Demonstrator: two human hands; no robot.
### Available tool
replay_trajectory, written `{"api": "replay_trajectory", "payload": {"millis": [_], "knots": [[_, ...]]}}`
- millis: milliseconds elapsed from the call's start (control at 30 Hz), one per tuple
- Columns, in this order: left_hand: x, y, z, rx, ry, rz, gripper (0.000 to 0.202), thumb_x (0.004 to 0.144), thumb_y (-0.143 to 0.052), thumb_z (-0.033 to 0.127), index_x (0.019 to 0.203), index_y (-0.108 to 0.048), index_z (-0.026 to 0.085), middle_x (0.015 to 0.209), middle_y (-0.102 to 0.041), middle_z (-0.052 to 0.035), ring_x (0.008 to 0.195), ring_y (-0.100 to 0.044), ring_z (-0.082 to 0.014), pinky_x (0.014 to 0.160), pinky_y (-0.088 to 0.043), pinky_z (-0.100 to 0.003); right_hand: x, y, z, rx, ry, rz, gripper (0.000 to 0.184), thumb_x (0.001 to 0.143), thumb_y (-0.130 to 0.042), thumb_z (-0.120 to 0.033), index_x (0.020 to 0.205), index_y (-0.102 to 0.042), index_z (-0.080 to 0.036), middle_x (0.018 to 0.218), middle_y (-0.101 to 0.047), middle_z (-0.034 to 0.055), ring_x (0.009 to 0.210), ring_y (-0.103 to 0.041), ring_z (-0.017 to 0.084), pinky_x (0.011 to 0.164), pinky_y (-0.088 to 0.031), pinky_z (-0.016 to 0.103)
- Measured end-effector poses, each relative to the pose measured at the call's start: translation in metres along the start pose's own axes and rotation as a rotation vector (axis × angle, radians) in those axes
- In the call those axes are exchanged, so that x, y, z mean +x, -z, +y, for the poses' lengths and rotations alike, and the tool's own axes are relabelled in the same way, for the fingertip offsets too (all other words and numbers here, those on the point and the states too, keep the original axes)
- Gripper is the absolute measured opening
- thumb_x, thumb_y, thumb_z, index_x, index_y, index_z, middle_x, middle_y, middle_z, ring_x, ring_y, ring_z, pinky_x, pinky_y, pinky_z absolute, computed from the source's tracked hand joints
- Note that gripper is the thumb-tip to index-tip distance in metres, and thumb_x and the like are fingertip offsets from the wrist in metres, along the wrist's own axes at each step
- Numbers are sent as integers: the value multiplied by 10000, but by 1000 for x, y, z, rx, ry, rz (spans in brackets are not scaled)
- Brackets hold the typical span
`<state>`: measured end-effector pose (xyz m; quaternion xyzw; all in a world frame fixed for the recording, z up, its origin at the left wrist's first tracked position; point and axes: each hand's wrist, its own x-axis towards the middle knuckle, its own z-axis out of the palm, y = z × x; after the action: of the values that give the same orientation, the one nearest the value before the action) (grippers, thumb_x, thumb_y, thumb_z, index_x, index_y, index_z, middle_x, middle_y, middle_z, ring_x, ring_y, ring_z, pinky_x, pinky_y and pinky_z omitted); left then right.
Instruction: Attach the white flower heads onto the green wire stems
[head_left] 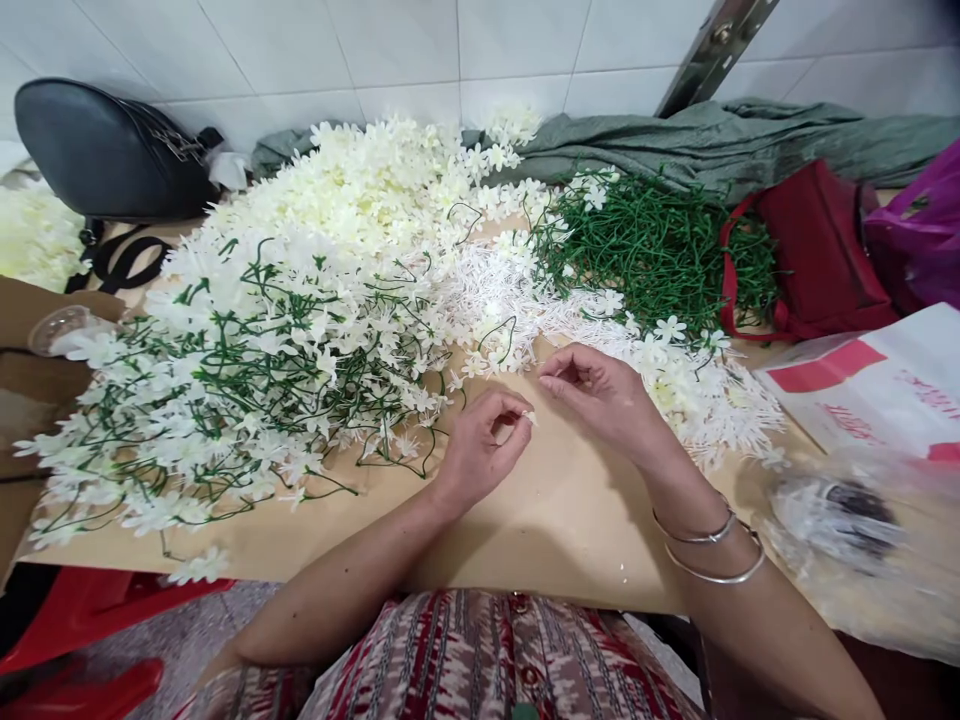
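Observation:
My left hand [486,445] is over the bare part of the table, thumb and forefinger pinched on a small white flower piece [530,416] whose tip shows. My right hand [600,398] is just beside it, its fingertips pressed together near the white stems; whatever they hold, if anything, is too small to make out. Beyond both hands lies a heap of thin white plastic stems [487,285]. Left of them spreads a big pile of white artificial flowers on green stems [300,350]. Loose cream blossoms [367,185] are heaped behind.
Green plastic stems [645,250] lie at the back right, near a red bag [821,250]. A white paper bag [885,370] and a clear plastic bag [840,530] are on the right. A black bag [112,150] stands at the back left, a red stool [97,610] below the table.

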<state>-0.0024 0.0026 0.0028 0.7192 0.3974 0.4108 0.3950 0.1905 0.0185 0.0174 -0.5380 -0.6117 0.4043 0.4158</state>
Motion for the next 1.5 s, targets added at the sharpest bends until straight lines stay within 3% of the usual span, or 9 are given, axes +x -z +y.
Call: {"api": "replay_trajectory", "payload": {"millis": [133,333,633,767,900,1000,1167,1300,1500], "knots": [[-4,-3,2,-54,40,-171,53,881,-610,141,882,-642,184,913,-764,-53,784,-698,-141,723,-555,-251,22,-13,-7,-449,232,-29,253,977,-533,-147,1089,-745,-228,1033,-699,81,897,-642,214,812,-477,359],[-6,-2,1,-90,74,-192,82,899,-604,165,953,-665,178,830,-743,-23,693,-675,-121,670,-540,-234,44,-29,-15,-917,330,-120,262,992,-494,-89,978,-747,-157,968,-692,111,883,-636,247,814,-433,391],[-3,-3,-1,-63,61,-214,162,986,-571,245,1041,-704,171,833,-731,-37,718,-670,-127,655,-527,-223,21,21,-10,-401,271,409,65,890,-696,-171,836,-716,-200,841,-688,30,754,-638,184,725,-498,336],[-1,-5,-2,-43,71,-230,191,1000,-552,276,1056,-703,174,814,-717,-30,694,-651,-123,639,-519,-220,33,15,-53,-186,193,615,113,874,-713,-213,784,-647,-197,764,-643,-4,677,-596,147,673,-513,321],[1,-2,-1,50,27,-220,198,987,-556,296,910,-687,168,784,-710,-40,688,-643,-152,646,-521,-259,48,-22,-132,-197,487,265,164,968,-607,-205,1099,-690,-256,1142,-699,4,1014,-695,145,956,-573,328],[0,1,-1,45,48,-183,205,984,-574,317,862,-663,178,739,-689,-27,660,-627,-155,638,-509,-269,54,-31,-154,-296,486,82,299,1035,-470,-211,1259,-663,-257,1280,-652,8,1074,-710,141,1004,-549,379],[-1,2,-3,-167,155,-119,244,1022,-571,412,1000,-659,185,770,-688,-18,683,-662,-134,661,-526,-243,40,8,-80,-492,301,279,181,963,-574,-207,1046,-735,-212,1039,-742,61,904,-704,205,908,-544,406],[1,1,-3,-127,148,-126,245,1015,-591,421,970,-657,189,760,-688,-21,701,-660,-135,665,-523,-238,14,29,-17,-604,100,254,109,902,-627,-179,918,-733,-199,905,-739,66,766,-674,208,755,-506,351],[0,2,-1,-123,162,-132,243,1007,-608,411,922,-642,187,753,-682,-14,685,-648,-127,664,-519,-237,8,19,7,-891,114,77,250,961,-510,-101,1009,-745,-172,975,-708,116,899,-660,261,799,-461,366]]}}
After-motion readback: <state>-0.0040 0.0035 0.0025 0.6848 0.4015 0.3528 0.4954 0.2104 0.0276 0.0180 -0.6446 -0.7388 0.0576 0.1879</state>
